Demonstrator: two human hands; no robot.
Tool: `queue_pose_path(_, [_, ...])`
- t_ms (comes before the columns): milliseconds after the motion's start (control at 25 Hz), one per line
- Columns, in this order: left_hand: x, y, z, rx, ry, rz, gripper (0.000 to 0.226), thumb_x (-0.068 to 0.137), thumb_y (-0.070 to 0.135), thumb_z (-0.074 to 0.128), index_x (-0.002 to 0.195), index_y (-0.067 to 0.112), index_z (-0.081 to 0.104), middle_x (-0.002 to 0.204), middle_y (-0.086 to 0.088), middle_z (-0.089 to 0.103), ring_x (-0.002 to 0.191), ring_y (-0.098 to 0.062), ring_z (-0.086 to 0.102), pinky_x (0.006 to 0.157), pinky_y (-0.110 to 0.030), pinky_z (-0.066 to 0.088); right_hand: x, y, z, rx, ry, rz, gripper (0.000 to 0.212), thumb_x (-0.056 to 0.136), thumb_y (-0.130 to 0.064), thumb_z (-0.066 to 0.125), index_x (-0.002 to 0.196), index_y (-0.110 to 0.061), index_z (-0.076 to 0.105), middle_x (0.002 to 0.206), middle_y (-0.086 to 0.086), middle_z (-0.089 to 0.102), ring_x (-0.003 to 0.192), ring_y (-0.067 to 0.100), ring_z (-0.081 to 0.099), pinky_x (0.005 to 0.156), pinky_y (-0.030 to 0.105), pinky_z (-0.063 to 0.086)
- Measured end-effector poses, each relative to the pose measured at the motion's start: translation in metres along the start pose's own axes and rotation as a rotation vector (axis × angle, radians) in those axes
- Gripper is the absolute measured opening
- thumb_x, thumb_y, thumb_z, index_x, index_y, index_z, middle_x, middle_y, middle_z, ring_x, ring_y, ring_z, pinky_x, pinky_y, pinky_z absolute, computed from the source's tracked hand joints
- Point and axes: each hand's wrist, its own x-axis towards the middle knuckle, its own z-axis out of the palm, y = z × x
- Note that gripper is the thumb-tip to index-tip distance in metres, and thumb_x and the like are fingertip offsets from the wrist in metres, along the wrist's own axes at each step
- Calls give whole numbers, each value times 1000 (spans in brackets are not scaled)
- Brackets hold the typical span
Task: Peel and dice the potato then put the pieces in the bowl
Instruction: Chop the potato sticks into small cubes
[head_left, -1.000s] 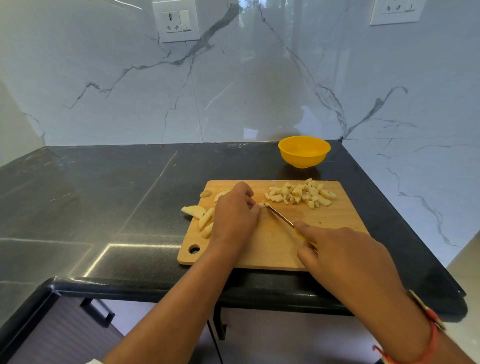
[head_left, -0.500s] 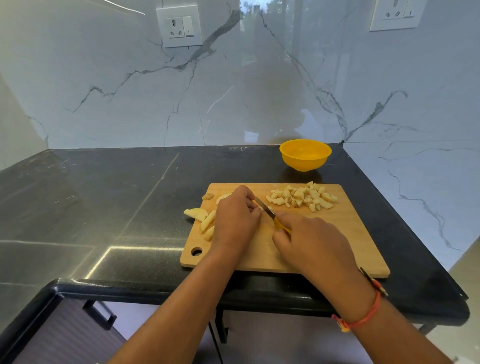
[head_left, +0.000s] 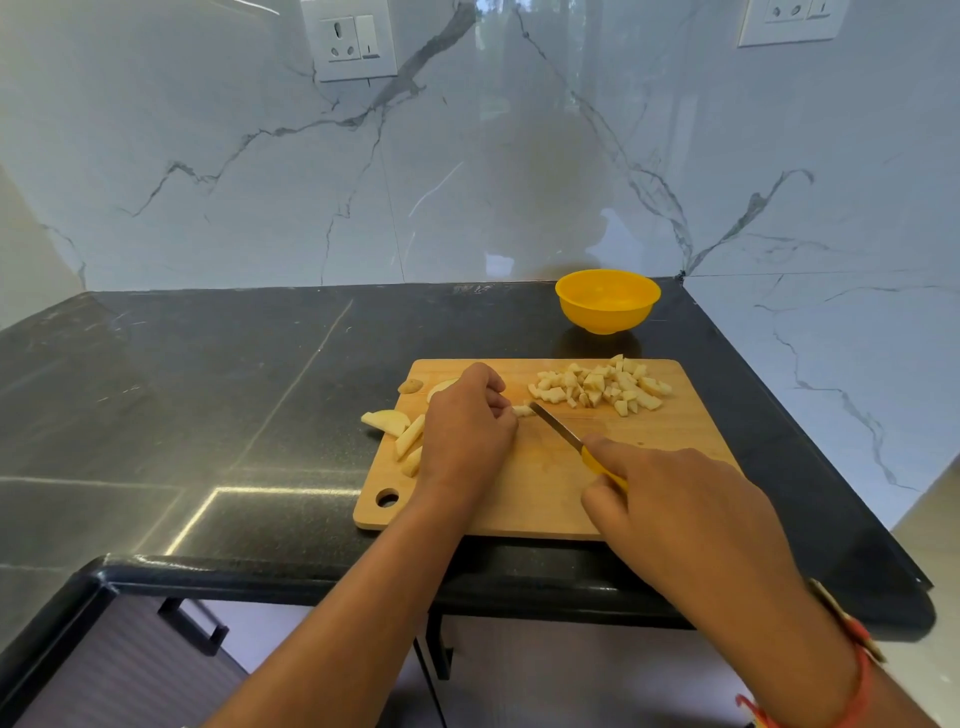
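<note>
A wooden cutting board (head_left: 675, 447) lies on the black counter. My left hand (head_left: 467, 426) curls over a potato strip (head_left: 522, 411), of which only the right end shows. My right hand (head_left: 675, 499) grips a yellow-handled knife (head_left: 558, 429), index finger along its back, blade tip at the strip's end. A pile of diced potato (head_left: 602, 387) sits at the board's far right. Several uncut potato wedges (head_left: 400, 431) lie at the board's left edge. The yellow bowl (head_left: 607, 300) stands behind the board with nothing visible in it.
The black counter (head_left: 208, 395) stretches left of the board; its front edge runs below the board. Marble walls close in behind and on the right. A small brownish potato piece (head_left: 410, 386) lies at the board's far left corner.
My right hand pushed the knife in close to my left hand half a second ago, then drew back toward me. The left hand stayed put on the strip.
</note>
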Motion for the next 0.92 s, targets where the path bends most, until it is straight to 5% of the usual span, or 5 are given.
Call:
queue_pose_path(400, [-1, 2, -1, 7, 23, -10, 18, 84, 9, 69, 95, 21, 60, 74, 12, 65, 71, -1, 62, 68, -21, 54, 32, -27, 21, 135, -51, 23, 50, 93, -46, 37, 143, -44, 41, 90, -11, 66, 75, 10, 57, 66, 32, 55])
queue_pose_path(920, [-1, 4, 0, 46, 4, -16, 15, 92, 17, 66, 103, 24, 58, 82, 12, 65, 77, -3, 61, 67, -19, 50, -10, 5, 3, -53, 18, 6, 49, 93, -50, 30, 142, -52, 33, 57, -12, 47, 51, 7, 47, 47, 22, 47])
